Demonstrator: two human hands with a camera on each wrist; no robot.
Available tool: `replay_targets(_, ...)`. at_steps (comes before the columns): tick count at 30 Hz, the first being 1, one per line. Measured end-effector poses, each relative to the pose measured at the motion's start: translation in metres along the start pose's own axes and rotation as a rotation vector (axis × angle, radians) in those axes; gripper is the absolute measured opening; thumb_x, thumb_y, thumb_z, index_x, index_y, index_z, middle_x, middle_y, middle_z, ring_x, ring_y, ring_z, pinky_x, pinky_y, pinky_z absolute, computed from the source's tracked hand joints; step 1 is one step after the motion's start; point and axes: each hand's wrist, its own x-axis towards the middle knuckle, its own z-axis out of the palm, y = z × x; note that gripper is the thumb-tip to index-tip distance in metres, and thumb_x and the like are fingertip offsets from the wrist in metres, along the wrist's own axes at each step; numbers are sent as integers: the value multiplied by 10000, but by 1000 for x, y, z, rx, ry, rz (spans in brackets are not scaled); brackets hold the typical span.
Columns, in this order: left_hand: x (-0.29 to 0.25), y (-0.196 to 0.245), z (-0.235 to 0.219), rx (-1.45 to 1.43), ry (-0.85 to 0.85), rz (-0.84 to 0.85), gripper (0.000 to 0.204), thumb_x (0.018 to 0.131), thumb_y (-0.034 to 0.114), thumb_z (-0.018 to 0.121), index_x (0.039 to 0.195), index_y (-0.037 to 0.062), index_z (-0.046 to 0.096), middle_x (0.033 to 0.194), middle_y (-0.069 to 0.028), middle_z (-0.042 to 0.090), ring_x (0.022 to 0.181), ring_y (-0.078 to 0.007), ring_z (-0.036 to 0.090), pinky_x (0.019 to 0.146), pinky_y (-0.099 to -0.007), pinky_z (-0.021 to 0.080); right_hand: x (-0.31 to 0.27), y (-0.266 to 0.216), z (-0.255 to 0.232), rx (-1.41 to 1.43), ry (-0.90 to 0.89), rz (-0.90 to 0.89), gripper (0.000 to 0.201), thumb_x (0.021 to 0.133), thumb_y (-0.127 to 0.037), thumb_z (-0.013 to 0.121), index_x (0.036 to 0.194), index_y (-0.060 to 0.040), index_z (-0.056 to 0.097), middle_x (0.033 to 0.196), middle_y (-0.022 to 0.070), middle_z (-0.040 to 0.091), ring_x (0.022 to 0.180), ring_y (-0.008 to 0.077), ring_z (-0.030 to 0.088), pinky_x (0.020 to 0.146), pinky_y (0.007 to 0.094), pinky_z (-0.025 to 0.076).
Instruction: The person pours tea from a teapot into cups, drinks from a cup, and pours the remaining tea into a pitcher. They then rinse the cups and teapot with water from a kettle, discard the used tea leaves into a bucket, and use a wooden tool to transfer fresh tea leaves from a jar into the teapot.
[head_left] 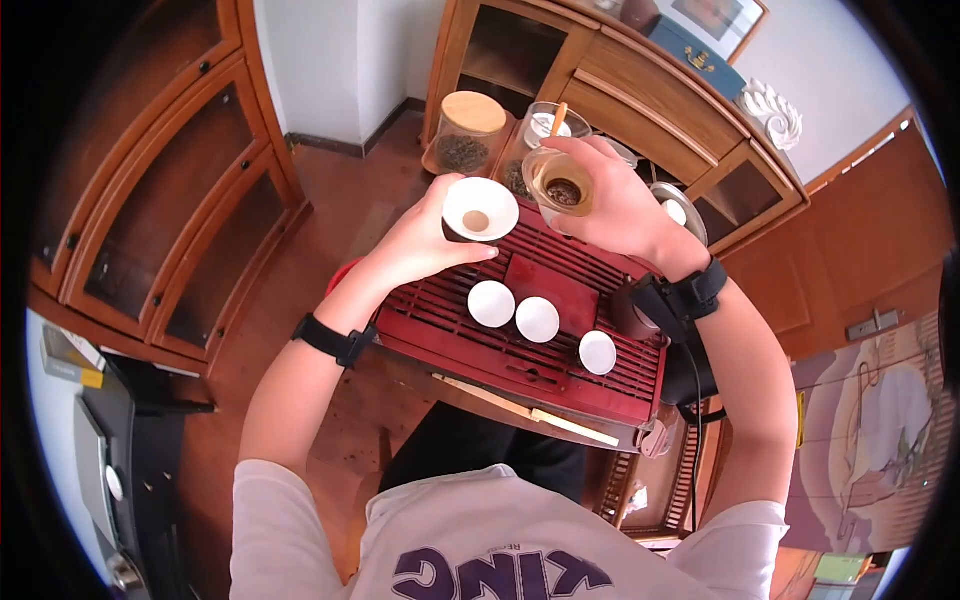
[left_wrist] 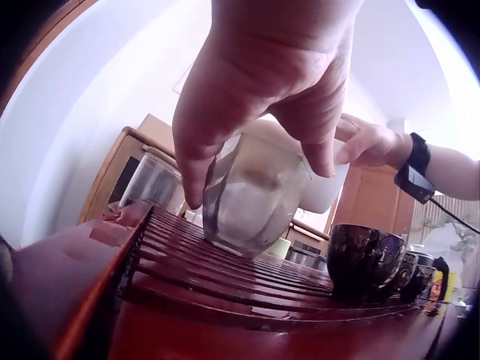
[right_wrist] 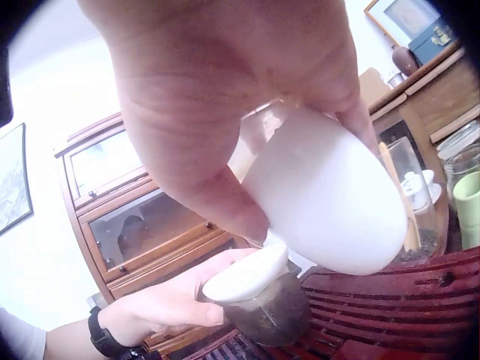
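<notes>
My left hand (head_left: 420, 240) grips a clear glass pitcher (left_wrist: 255, 199), thumb and fingers on opposite sides. A white funnel-shaped strainer (head_left: 480, 208) sits on the pitcher's mouth. Just to the right, my right hand (head_left: 620, 205) holds a tea bowl (head_left: 560, 188) by its rim, with dark leaves inside. Its smooth white outside (right_wrist: 330, 195) faces the right wrist camera, tilted close above the strainer. Below both hands, three cups with white insides, one (head_left: 491, 304) at the left, another (head_left: 538, 319) beside it and one (head_left: 598, 352) farther right, stand on the dark red slatted tea tray (head_left: 555, 283).
Behind the tray stand a wooden-lidded jar (head_left: 470, 130) of dried leaves and a clear container (head_left: 555, 122) with a wooden-handled tool. A dark pot (head_left: 632, 310) is at the tray's right side. Light wooden sticks (head_left: 575, 425) lie along the front edge. A wooden cabinet (head_left: 640, 110) is beyond.
</notes>
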Motion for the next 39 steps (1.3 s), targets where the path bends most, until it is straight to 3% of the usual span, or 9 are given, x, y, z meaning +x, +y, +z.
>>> replay_targets(7,0,-1,-2,-42,-5,52,804,779,248,866,1389,12,398,1370,-213,543,1281,-320,555,1065,-407,441,14,-18,8,-89,-107,-139,724,708,-54,778,1386,-67,528,1245,198,560,1181,394,575,1021,423,495)
replay_targets(10,-1,0,-1,13,-10,35,810,827,224,830,1457,55,351,1386,-175,557,1313,-277,540,1098,-403,421,20,-20,12,-161,-111,-206,706,695,-27,770,1365,-62,550,1214,198,571,1158,401,579,1004,434,498)
replay_targets(24,1,-5,0,-42,-38,29,831,829,204,826,1471,36,326,1393,-188,540,1316,-279,525,1113,-387,400,28,-29,11,-458,-166,-263,729,688,-40,813,1370,-82,559,1234,158,554,1123,382,579,987,442,508)
replay_targets(39,1,-5,0,-47,-28,35,799,824,198,826,1448,36,354,1370,-181,555,1294,-271,542,1099,-387,413,37,-29,6,-618,-87,-422,758,657,-87,866,1349,-94,556,1252,150,539,1169,364,560,969,465,523)
